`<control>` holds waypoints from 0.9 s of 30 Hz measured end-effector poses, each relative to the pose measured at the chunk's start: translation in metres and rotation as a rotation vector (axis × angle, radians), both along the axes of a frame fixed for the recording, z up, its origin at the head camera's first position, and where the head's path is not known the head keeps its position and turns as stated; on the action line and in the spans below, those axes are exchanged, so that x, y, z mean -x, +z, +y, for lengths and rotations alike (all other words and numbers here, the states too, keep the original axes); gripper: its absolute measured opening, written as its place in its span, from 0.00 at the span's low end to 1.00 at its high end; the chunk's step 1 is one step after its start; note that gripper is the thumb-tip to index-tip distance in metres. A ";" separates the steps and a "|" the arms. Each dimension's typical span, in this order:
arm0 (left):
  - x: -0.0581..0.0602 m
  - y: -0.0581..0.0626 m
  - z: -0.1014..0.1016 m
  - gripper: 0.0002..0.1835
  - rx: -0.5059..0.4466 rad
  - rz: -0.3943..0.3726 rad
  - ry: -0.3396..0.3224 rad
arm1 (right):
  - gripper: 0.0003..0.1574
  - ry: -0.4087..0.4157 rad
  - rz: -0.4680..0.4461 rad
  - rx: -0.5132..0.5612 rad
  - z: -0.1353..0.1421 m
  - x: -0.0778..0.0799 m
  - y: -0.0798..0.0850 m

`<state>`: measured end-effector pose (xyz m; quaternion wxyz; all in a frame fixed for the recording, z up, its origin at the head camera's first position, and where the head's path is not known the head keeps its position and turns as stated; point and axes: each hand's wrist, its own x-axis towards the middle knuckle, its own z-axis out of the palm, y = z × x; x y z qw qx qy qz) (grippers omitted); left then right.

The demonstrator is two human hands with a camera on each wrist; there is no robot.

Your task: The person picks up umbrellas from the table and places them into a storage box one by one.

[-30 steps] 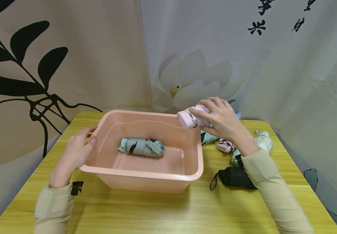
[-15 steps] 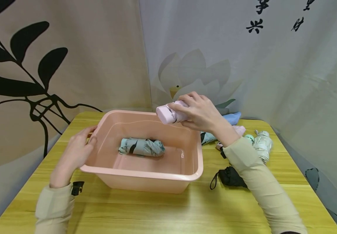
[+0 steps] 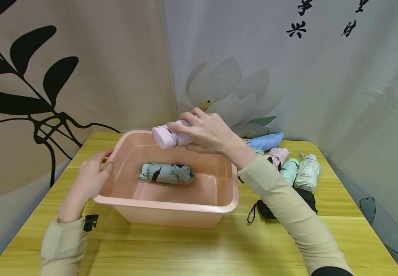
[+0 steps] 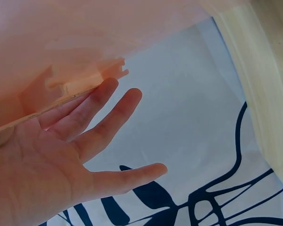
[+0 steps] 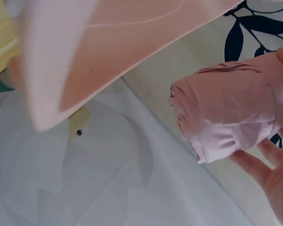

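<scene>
Fingers (image 3: 181,128) of the right hand (image 3: 207,132) wrap the pink umbrella (image 3: 164,137) above the tub's (image 3: 168,215) far side, best lowered gently behind the grey umbrella (image 3: 166,174), while the left hand's (image 3: 89,175) straight fingers touch the rim.

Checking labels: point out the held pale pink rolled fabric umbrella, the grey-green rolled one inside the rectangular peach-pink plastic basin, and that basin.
Held pale pink umbrella (image 5: 231,108): right wrist view, middle of its rolled fabric.
Grey-green umbrella (image 3: 167,173): head view, middle of its side.
Peach-pink basin (image 3: 166,217): head view, outer near wall.
</scene>
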<state>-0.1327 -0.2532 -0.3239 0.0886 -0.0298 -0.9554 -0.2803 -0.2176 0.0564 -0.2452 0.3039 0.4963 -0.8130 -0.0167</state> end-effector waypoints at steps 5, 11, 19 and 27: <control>0.000 0.000 0.000 0.26 -0.001 -0.005 -0.003 | 0.32 -0.047 -0.050 -0.091 -0.018 -0.004 -0.001; 0.000 0.000 0.001 0.26 -0.004 0.003 -0.005 | 0.29 -0.050 -0.044 -0.132 -0.031 -0.005 -0.007; 0.000 0.000 0.001 0.26 -0.004 0.010 -0.001 | 0.29 -0.061 -0.050 -0.169 -0.042 -0.003 -0.010; 0.001 -0.001 0.002 0.26 -0.010 0.003 0.001 | 0.31 -0.091 -0.067 -0.239 -0.057 -0.003 -0.013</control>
